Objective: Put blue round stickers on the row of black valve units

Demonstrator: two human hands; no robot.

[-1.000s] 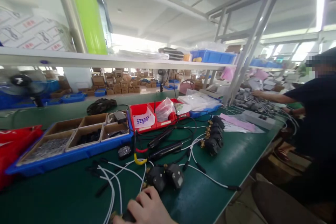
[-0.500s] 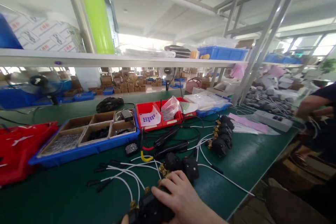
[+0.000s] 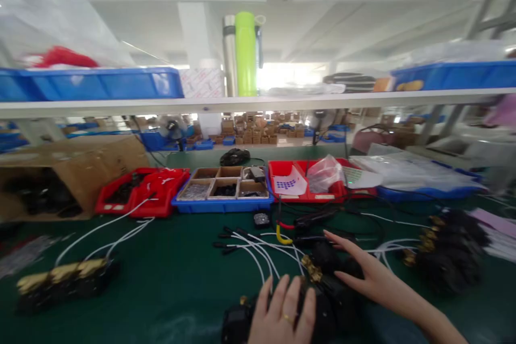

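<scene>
Black plastic blocks with brass fittings and white cables lie in a row at the front of the green table. My left hand [image 3: 282, 314], wearing a ring, lies over the nearer black blocks [image 3: 236, 322], fingers stretched out and slightly apart. At the row's farther end, my right hand [image 3: 373, 274] has its thumb and forefinger apart beside the black blocks; its other fingers are partly hidden. A brass fitting [image 3: 312, 269] shows between the hands. White cables [image 3: 258, 252] with black ends fan out behind the row.
To the right stands another group of black blocks [image 3: 451, 252]; a gold-topped group [image 3: 64, 279] lies left. Behind are a blue divided tray [image 3: 221, 206], red bins [image 3: 282, 197] and a cardboard box [image 3: 97, 172]. Black tools [image 3: 314, 220] lie near the cables. A shelf [image 3: 282, 101] spans above.
The view has swung left, bringing the gold-topped group and cardboard box in. My left hand has come up onto the near blocks. My right hand has lifted and opened toward the farther blocks.
</scene>
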